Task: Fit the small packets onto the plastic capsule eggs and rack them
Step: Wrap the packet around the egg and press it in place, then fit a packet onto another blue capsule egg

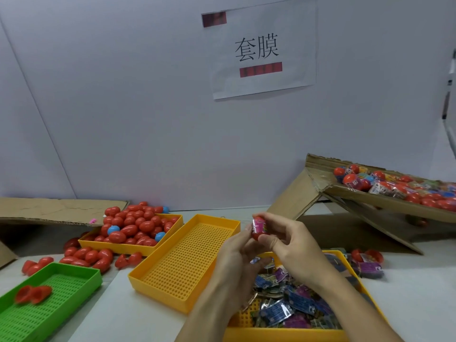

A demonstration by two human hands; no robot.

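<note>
I hold a red egg (257, 229) up between both my hands, above the far end of the yellow tray of packets (355, 333). A pink packet (259, 222) is wrapped round the upper part of the egg, with the red bottom showing below it. My left hand (234, 257) comes up from underneath, its fingers curled against the near left side of the egg. My right hand (291, 245) pinches the egg from the right, thumb low and fingertips on top.

The tray of packets lies right under my wrists, heaped with blue, purple and silver packets (291, 302). Just left of it, touching or nearly so, sits a yellow mesh tray (158, 267) with nothing in it. Beyond that mesh tray, farther left, another yellow tray (123, 246) is piled high with red eggs (135, 224) and a few blue ones. More red eggs and halves (91, 255) lie loose on the table in front of that pile. Nearest me on the far left of the packet tray is a green tray (74, 270) with two red halves (32, 293) in it.

To the right of the packet tray, a couple of wrapped eggs (367, 262) lie on the table. Behind them a tilted cardboard box (385, 201) holds many wrapped eggs. A paper sign (261, 49) hangs on the wall.
</note>
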